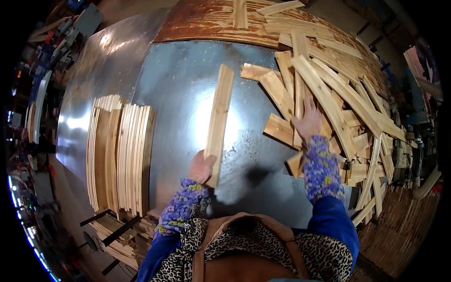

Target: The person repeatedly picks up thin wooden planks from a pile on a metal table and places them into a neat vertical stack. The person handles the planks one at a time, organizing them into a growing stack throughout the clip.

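Note:
My left hand (202, 168) is closed round the near end of a flat wooden board (221, 105). That board points away from me over the grey metal tabletop (174, 80). On the right, my right hand (310, 121) lies with its fingers spread on a loose pile of similar boards. Under and beside it is a narrow upright-lying board (299, 89). A long board (326, 101) crosses just to the right of the fingers. Shorter board ends (280, 129) stick out to the left of this hand.
Two neat rows of boards on edge, an outer row (101, 155) and an inner row (136, 160), stand at the left. Black metal bars (120, 232) and more stacked wood lie below them. A worn brown wooden surface (202, 23) adjoins the far edge. Machinery stands at the right.

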Available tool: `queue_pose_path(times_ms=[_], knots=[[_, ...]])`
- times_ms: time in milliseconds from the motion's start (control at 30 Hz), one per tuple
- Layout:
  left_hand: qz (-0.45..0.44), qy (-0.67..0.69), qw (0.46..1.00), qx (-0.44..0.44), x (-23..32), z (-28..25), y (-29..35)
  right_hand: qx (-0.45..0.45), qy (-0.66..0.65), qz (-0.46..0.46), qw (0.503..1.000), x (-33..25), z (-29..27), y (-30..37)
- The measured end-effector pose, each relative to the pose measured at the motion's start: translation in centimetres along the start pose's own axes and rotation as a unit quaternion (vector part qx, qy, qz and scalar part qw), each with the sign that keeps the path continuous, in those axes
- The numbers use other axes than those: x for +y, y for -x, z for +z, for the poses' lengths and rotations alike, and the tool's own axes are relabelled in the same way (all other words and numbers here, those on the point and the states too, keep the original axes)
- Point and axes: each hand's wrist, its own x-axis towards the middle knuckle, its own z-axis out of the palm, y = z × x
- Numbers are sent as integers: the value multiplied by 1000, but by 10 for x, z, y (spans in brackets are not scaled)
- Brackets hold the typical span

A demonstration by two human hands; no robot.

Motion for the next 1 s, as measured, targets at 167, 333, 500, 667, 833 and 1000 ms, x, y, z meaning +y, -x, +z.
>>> queue_pose_path(times_ms=[167,333,500,667,833,1000], knots=[[92,-409,873,248,-119,-113,89,-111,-137,-17,984,3,-11,159],[84,-473,839,255,-179,-221,113,-205,-534,68,817,-79,7,242],[139,-426,864,231,-179,-232,111,-315,-495,30,809,-219,55,286],[215,-504,818,176,-210,-314,120,-464,-438,-32,769,-416,77,352],[114,-646,741,141,-211,-405,135,-493,-350,-60,794,-512,85,379],[99,-557,792,230,-231,-474,147,-463,-359,-104,804,-493,104,371]])
